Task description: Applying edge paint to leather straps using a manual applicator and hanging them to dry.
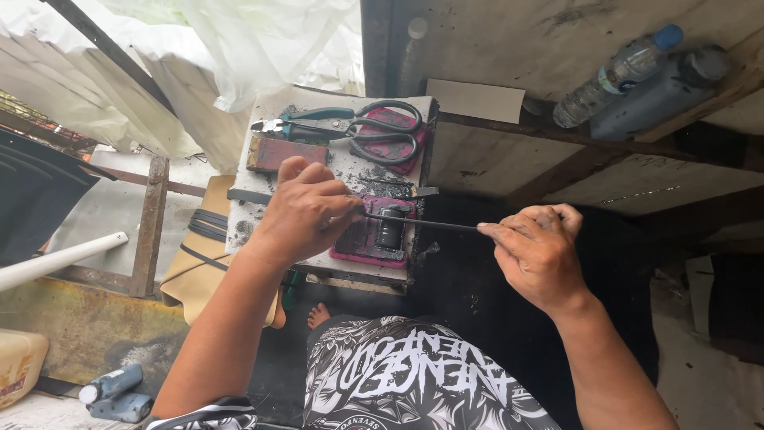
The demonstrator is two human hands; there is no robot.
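Nearest, black-and-white patterned shorts at the bottom edge, one bare foot just beyond; above these, two hands: left hand over the small bench, grip clenched around the near end of one thin black strip; right hand out to the right, off the bench, grip pinching the strip's other end between thumb and fingers; strip pulled straight between the two, passing over a pink pad with one dark cylindrical piece on it; farther on the bench, one pair of black-handled scissors lying on a second pink pad, one pair of green-handled pliers touching the scissors, one reddish flat block to the left; far right, on a wooden ledge, two bottles side by side: one clear with a blue cap, one dark; left, one white pipe; near left corner, two small grey-blue cans.
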